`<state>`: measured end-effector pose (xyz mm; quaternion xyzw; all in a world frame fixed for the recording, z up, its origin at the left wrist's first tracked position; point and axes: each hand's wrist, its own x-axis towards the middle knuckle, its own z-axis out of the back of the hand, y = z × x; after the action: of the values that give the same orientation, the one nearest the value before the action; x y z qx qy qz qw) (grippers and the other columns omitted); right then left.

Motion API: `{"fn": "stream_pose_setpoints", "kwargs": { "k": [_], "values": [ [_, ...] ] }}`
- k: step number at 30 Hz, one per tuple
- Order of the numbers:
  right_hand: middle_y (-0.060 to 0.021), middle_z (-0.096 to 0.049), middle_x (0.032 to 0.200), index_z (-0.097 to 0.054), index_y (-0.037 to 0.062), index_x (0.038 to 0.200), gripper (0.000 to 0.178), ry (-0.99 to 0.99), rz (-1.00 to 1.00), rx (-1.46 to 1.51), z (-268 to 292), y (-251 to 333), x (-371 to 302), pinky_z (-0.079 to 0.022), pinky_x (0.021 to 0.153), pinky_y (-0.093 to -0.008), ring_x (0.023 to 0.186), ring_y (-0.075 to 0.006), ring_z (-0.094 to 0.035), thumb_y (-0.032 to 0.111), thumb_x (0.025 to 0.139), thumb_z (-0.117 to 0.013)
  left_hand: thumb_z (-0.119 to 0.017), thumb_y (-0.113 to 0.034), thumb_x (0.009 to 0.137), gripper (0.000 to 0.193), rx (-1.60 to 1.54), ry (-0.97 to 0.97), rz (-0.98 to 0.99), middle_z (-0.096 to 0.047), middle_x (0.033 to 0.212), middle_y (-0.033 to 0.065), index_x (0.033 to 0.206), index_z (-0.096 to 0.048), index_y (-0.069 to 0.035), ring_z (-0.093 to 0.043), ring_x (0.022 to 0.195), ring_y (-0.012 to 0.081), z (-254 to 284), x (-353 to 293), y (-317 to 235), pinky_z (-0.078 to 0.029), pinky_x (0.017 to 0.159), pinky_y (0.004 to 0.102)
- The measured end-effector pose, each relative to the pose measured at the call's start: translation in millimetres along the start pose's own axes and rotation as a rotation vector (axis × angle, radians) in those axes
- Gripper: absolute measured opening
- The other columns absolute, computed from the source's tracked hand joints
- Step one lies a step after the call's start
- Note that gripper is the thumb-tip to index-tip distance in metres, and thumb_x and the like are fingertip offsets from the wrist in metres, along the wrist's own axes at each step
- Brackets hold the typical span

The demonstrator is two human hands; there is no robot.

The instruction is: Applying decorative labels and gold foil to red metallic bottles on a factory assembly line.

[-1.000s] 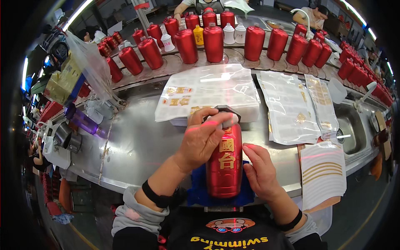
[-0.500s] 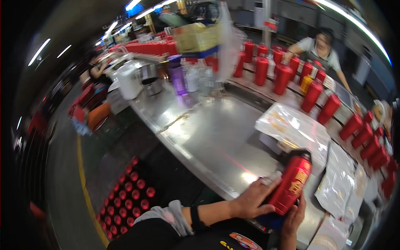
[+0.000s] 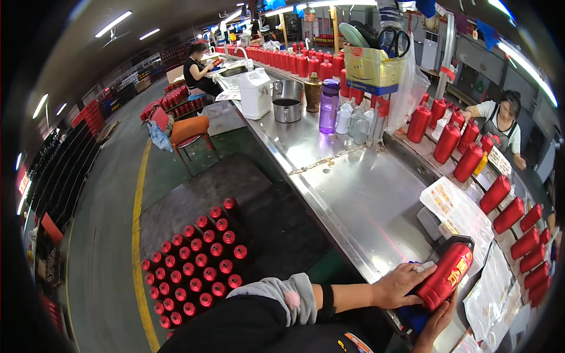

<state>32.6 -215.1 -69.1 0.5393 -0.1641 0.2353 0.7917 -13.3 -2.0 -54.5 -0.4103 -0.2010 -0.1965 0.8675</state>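
A red metal bottle [image 3: 445,275] with gold print and a dark end lies tilted between my hands, over the near right part of the steel table. My left hand [image 3: 399,286] is closed on its left side, with a white wrap on one finger. From below, my right hand [image 3: 440,320] grips its lower right side; part of that hand is hidden behind the bottle. A blue cloth-like thing [image 3: 419,317] shows under the bottle between the hands. Printed plastic sheets [image 3: 465,215] lie just beyond the bottle.
Several red bottles stand on the floor [image 3: 200,259] to my left. More red bottles [image 3: 471,162] line the ledge at right, where a co-worker [image 3: 503,120] reaches in. A purple bottle [image 3: 329,109], steel pots [image 3: 287,110] and a white jug [image 3: 255,94] stand farther along the steel table [image 3: 359,188].
The view has turned left, so the table and my hands appear farther right. Both hands still hold the red bottle, whose printed side has rolled slightly.
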Motion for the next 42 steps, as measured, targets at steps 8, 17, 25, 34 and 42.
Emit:
{"fn": "stream_pose_setpoints", "kwargs": {
  "k": [8, 17, 25, 34, 42],
  "values": [
    [-0.0227, -0.05, 0.138, -0.038, -0.0061, 0.143, 0.06, -0.005, -0.025, 0.001, 3, -2, 2, -0.037, 0.107, -0.0385, 0.126, -0.0292, -0.05, 0.04, 0.105, -0.037, -0.058, -0.053, 0.089, 0.088, -0.016, -0.013, -0.006, -0.038, 0.149, 0.0204, 0.153, -0.021, -0.004, -0.041, 0.131, 0.0389, 1, 2, 0, -0.024, 0.113, 0.0472],
    [-0.0227, -0.05, 0.137, -0.037, -0.0057, 0.144, 0.062, -0.008, -0.095, 0.096, 2, -5, 1, -0.04, 0.105, -0.0379, 0.124, -0.0288, -0.052, 0.042, 0.105, -0.038, -0.059, -0.052, 0.089, 0.089, -0.046, -0.005, 0.012, -0.039, 0.148, 0.0208, 0.153, -0.021, -0.004, -0.041, 0.129, 0.0406, 2, 2, 0, -0.024, 0.113, 0.0478],
    [-0.0225, -0.051, 0.136, -0.037, -0.0054, 0.144, 0.062, -0.014, -0.073, 0.067, 3, -11, 2, -0.041, 0.104, -0.0379, 0.123, -0.0284, -0.052, 0.042, 0.105, -0.037, -0.061, -0.052, 0.088, 0.09, -0.068, -0.021, 0.0, -0.041, 0.146, 0.0212, 0.153, -0.021, -0.005, -0.042, 0.127, 0.0416, 2, 2, 0, -0.025, 0.112, 0.0477],
    [-0.0196, -0.05, 0.138, -0.036, -0.0024, 0.146, 0.053, 0.003, -0.082, 0.101, 3, -10, 2, -0.04, 0.105, -0.0367, 0.124, -0.0261, -0.052, 0.033, 0.106, -0.036, -0.06, -0.053, 0.088, 0.091, -0.039, -0.031, -0.011, -0.046, 0.14, 0.022, 0.153, -0.019, -0.004, -0.044, 0.124, 0.0427, 1, 2, 1, -0.025, 0.112, 0.0491],
    [-0.0221, -0.051, 0.137, -0.038, -0.0044, 0.144, 0.062, -0.027, -0.081, 0.036, 3, -10, 2, -0.041, 0.104, -0.038, 0.123, -0.0285, -0.053, 0.043, 0.104, -0.037, -0.06, -0.053, 0.088, 0.092, -0.04, -0.045, -0.021, -0.05, 0.135, 0.0219, 0.153, -0.019, -0.003, -0.045, 0.121, 0.041, 1, 2, 1, -0.026, 0.112, 0.0481]
  ]
}}
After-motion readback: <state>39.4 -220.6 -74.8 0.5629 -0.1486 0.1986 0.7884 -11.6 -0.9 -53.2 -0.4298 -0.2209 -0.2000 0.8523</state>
